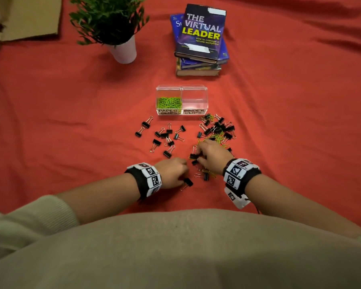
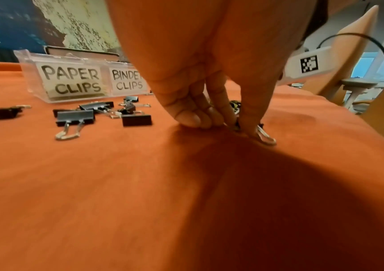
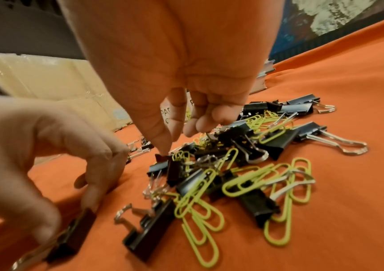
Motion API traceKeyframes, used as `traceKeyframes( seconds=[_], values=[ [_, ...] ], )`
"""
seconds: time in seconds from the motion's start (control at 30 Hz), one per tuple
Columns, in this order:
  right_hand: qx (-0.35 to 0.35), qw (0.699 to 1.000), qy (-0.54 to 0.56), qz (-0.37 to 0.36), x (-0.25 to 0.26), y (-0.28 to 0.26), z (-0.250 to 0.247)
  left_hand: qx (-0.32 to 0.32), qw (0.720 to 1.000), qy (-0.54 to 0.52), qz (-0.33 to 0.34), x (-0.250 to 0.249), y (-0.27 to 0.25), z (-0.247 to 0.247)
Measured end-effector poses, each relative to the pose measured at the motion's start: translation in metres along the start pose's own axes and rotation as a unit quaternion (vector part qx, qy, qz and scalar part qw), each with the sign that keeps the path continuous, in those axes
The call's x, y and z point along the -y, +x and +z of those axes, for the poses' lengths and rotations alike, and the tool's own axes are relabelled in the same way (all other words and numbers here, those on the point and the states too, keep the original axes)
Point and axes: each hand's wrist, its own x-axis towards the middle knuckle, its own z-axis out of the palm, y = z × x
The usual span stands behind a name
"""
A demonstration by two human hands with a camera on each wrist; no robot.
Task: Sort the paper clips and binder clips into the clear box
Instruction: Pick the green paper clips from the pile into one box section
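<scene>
Left grip: the left hand (image 1: pixel 171 173) is curled down on the cloth, thumb and fingers pinching one black binder clip (image 1: pixel 188 182) at its near edge; its wire loops show beside the fingertips (image 2: pixel 248 128) in the left wrist view.
Right grip: the right hand (image 1: pixel 212 156) reaches into the mixed pile (image 1: pixel 215 132), fingers bent, thumb tip (image 3: pixel 164 151) on a black clip; whether it has truly taken hold, I cannot tell.
Clear box: the clear box (image 1: pixel 204 94) stands beyond the pile, two compartments labelled. The left one holds green paper clips (image 1: pixel 169 102); the binder side looks empty.
Loose clips: a scatter of binder clips (image 1: pixel 165 135) lies left of the pile, just before the box.
Surface: red cloth (image 1: pixel 71 122) over the bench.
Risk: green paper clips (image 3: pixel 251 183) are tangled among clip handles, so a lifted binder clip could drag one into the wrong compartment. The cloth could bunch under the pinch.
Hidden: the right fingertips are blurred and partly behind the palm. The pile's far part is too small to count.
</scene>
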Motion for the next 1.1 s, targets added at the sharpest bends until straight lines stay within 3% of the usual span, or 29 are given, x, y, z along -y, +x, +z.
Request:
traceKeyframes(
  seconds=[0.3,0.43,0.53,0.63,0.77,0.83,0.93,1.1],
  values=[
    [0.008,1.0,-0.021,-0.02,0.001,-0.007,0.009,-0.058,0.998,0.02,-0.023,-0.004,-0.009,0.011],
    [0.028,0.999,0.002,-0.023,0.004,-0.007,0.011,-0.07,0.994,-0.067,-0.059,0.006,-0.017,0.002],
    [-0.016,0.999,0.035,0.001,-0.001,-0.004,0.004,-0.1,0.974,-0.175,-0.101,0.017,-0.019,-0.005],
    [-0.045,0.998,0.035,0.035,-0.005,0.001,0.001,-0.144,0.938,-0.289,-0.128,0.023,-0.016,-0.012],
    [-0.011,1.0,0.012,0.011,0.004,0.007,0.011,-0.162,0.911,-0.339,-0.167,0.017,-0.003,-0.021],
    [-0.03,0.999,0.04,0.003,0.008,0.007,0.01,-0.173,0.904,-0.339,-0.193,0.01,0.004,-0.024],
    [-0.08,0.995,0.059,0.02,0.001,0.007,0.003,-0.196,0.913,-0.288,-0.214,0.001,0.013,-0.025],
    [-0.028,0.999,-0.028,0.014,-0.011,-0.006,0.003,-0.182,0.956,-0.177,-0.148,-0.005,0.027,-0.016]
  ],
)
